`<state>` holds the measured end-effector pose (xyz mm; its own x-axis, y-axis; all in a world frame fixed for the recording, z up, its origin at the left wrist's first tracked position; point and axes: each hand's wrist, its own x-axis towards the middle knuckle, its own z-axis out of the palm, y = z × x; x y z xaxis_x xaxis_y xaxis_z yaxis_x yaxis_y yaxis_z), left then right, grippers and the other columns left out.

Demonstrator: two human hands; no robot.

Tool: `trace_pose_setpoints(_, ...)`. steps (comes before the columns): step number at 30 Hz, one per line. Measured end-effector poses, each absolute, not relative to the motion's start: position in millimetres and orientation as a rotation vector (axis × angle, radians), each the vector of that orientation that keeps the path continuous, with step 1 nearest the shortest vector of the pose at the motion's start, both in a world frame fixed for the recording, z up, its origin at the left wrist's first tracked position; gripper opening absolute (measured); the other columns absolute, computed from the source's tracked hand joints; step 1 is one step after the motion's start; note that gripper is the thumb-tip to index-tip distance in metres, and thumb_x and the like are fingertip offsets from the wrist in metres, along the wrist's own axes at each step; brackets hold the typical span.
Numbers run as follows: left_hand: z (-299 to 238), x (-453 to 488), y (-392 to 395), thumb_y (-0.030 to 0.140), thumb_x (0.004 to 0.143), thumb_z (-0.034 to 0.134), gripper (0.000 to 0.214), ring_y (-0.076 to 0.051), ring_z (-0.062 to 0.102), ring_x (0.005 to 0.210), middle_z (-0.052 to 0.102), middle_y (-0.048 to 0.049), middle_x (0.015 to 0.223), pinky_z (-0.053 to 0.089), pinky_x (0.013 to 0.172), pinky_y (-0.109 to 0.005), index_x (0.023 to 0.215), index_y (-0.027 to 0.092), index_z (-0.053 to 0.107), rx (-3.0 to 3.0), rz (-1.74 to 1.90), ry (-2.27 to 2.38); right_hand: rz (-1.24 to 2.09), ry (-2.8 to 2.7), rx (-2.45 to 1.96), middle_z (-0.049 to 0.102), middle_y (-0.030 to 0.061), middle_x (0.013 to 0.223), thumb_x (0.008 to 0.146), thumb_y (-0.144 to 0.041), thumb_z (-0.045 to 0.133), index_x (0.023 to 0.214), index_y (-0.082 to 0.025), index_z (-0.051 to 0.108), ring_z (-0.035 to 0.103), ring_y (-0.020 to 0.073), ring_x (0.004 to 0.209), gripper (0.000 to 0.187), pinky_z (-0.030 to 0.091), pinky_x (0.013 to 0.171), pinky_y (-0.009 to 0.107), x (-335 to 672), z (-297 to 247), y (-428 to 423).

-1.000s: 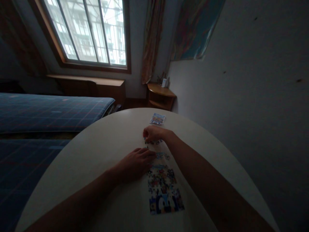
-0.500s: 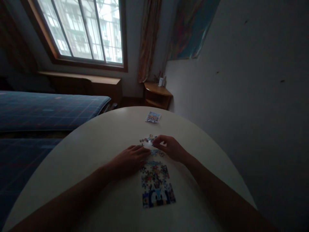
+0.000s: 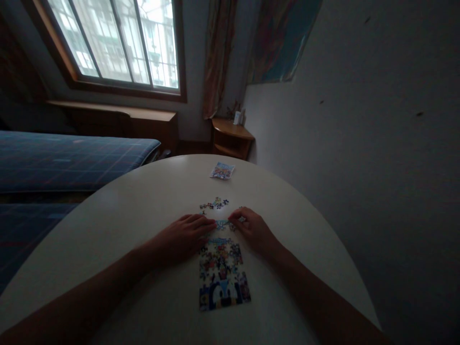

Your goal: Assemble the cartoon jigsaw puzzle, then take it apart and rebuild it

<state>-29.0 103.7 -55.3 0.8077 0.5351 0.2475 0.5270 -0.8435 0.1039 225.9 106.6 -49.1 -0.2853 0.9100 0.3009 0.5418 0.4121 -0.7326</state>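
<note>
My left hand (image 3: 190, 235) lies flat on the table, fingers stretched out, with its fingertips at the left end of a short strip of joined jigsaw pieces (image 3: 222, 224). At the strip's right end my right hand (image 3: 253, 229) has thumb and forefinger closed in a pinch on a small puzzle piece, mostly covered by the fingers. Just nearer to me lies a partly assembled jigsaw puzzle (image 3: 224, 280), with a blue cartoon dog face along its bottom and a ragged top edge. Loose puzzle pieces (image 3: 216, 204) are scattered beyond both hands.
A small printed picture card or packet (image 3: 223, 170) lies near the far edge of the round white table (image 3: 161, 187). Left of the table is a blue plaid mattress (image 3: 79, 160). A wooden corner shelf (image 3: 233, 132) stands behind, and a white wall (image 3: 345, 167) runs along the right.
My right hand has drawn back from the loose pieces to the right end of the strip. My left hand stays by the strip's left end. The whole view has shifted slightly.
</note>
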Motion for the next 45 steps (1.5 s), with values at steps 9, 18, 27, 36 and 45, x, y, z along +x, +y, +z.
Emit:
trace_pose_setpoints(9, -57.5, -30.4, 104.7, 0.023, 0.100, 0.046, 0.039, -0.025, 0.053, 0.126, 0.055, -0.0069, 0.141, 0.044, 0.105, -0.045, 0.139, 0.023, 0.045, 2.903, 0.428, 0.883, 0.636, -2.022, -1.190, 0.070, 0.0054, 0.105, 0.098, -0.022, 0.048, 0.107, -0.023, 0.064, 0.064, 0.0181, 0.098, 0.019, 0.048, 0.087, 0.033, 225.8, -50.9, 103.5)
trace_pose_setpoints(18, -64.1, -33.2, 109.7, 0.019, 0.096, 0.051, 0.026, -0.022, 0.054, 0.125, 0.059, -0.0056, 0.137, 0.046, 0.105, -0.046, 0.121, 0.022, 0.054, 2.782, 0.555, 0.859, 0.534, -2.080, -1.247, 0.071, 0.0033, 0.092, 0.089, -0.015, 0.060, 0.104, -0.022, 0.065, 0.065, 0.0180, 0.086, 0.017, 0.048, 0.084, 0.036, 218.0, -49.5, 98.7)
trace_pose_setpoints(27, -69.3, -36.9, 114.8, 0.012, 0.096, 0.044, 0.031, -0.020, 0.057, 0.121, 0.061, -0.0055, 0.134, 0.048, 0.103, -0.041, 0.122, 0.023, 0.058, 2.776, 0.655, 0.776, 0.496, -2.095, -1.288, 0.073, 0.0033, 0.091, 0.085, -0.012, 0.064, 0.103, -0.023, 0.071, 0.065, 0.0184, 0.088, 0.021, 0.047, 0.086, 0.037, 196.9, -48.5, 98.3)
trace_pose_setpoints(36, -58.0, -38.9, 115.0, 0.013, 0.095, 0.047, 0.026, -0.018, 0.065, 0.103, 0.069, -0.0045, 0.114, 0.048, 0.100, -0.039, 0.110, 0.022, 0.065, 2.789, 0.662, 0.778, 0.469, -2.123, -1.287, 0.076, 0.0035, 0.093, 0.082, -0.011, 0.066, 0.098, -0.023, 0.074, 0.066, 0.0198, 0.090, 0.022, 0.046, 0.089, 0.038, 188.3, -47.9, 99.2)
trace_pose_setpoints(45, -55.0, -38.4, 112.9, 0.012, 0.091, 0.048, 0.025, -0.019, 0.066, 0.103, 0.071, -0.0049, 0.113, 0.052, 0.097, -0.039, 0.108, 0.020, 0.065, 2.818, 0.672, 0.787, 0.371, -2.166, -1.300, 0.074, 0.0024, 0.088, 0.078, -0.009, 0.068, 0.097, -0.022, 0.074, 0.064, 0.0199, 0.087, 0.024, 0.044, 0.088, 0.037, 181.9, -46.2, 102.0)
